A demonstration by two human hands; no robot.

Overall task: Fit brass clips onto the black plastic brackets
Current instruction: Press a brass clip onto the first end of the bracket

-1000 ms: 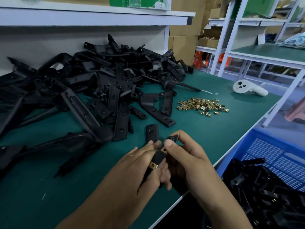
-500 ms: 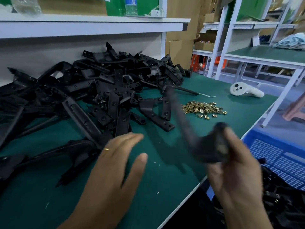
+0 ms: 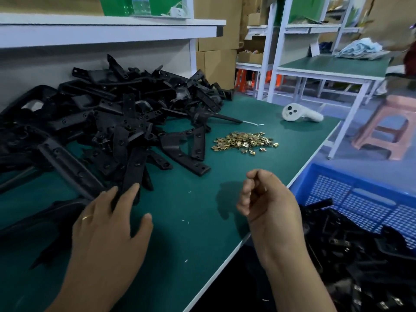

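Note:
A big heap of black plastic brackets point(image 3: 117, 122) covers the left and back of the green table point(image 3: 193, 221). A small pile of brass clips point(image 3: 245, 141) lies to the right of the heap. My left hand point(image 3: 108, 226) reaches to the heap's near edge, its straight fingertips touching a long flat bracket point(image 3: 132, 170). My right hand point(image 3: 267, 199) hovers over the table near its right edge, fingers curled, holding nothing. Brackets with clips on them point(image 3: 360, 255) lie in a blue crate point(image 3: 364, 194) at the lower right.
A white handheld controller point(image 3: 299, 113) lies at the table's far right. A white shelf point(image 3: 108, 30) runs above the heap. A pink stool point(image 3: 387, 127) and another green bench point(image 3: 333, 66) stand beyond the table's right edge.
My right hand carried the clipped bracket to the right, let it go and came back holding nothing. My left hand let go and moved left to the heap.

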